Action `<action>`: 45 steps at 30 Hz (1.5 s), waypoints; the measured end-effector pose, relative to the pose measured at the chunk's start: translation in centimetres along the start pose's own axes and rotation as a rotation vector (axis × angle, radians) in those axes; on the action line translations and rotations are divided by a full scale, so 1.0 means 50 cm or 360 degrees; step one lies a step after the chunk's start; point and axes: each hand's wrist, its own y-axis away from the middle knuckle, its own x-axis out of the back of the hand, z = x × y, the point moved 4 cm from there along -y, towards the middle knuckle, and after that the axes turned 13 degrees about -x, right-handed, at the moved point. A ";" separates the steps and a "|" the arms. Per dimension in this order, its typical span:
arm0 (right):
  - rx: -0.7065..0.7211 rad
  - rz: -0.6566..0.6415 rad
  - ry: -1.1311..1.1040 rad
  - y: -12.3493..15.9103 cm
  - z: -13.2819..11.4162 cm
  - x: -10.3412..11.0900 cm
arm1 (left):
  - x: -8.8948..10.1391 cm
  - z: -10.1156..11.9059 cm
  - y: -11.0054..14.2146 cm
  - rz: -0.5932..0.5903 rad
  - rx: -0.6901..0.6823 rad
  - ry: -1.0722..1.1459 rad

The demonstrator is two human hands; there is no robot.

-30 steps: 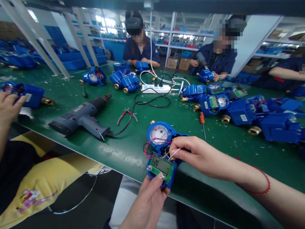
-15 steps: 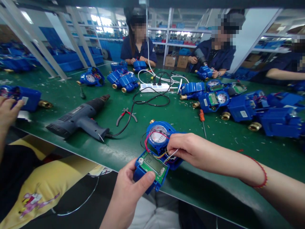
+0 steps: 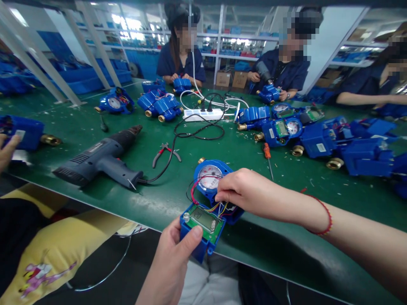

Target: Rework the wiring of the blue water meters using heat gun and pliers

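Observation:
My left hand grips the blue housing of a display module, thumb over its green circuit board with a small LCD. The module tilts at the table's front edge, joined by thin coloured wires to a blue water meter with a round dial and a brass end. Over the meter's open side, my right hand is closed, thumb and fingertips pinching thin wires. White and yellow strands show just below the fingertips; their far ends are hidden behind the hand.
A heat gun and red-handled pliers lie to the left. Behind the meter is a white power strip with a looped black cord. An orange screwdriver and several blue meters are on the right. Co-workers sit around the green table.
My right hand has moved slightly left and down toward the module's wires. The white wire that stuck out past its fingers now runs below them. My left hand still holds the module.

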 end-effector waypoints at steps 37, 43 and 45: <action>0.0376 -0.0109 0.0265 -0.032 -0.040 0.048 | -0.005 -0.013 0.010 0.0095 0.0104 0.0259; 0.0422 -0.0185 0.0017 -0.090 -0.087 0.087 | 0.007 -0.028 0.008 0.0051 0.0170 0.0413; 0.0350 -0.0154 0.0061 -0.136 -0.118 0.083 | 0.010 -0.041 0.001 -0.0001 0.0156 0.0477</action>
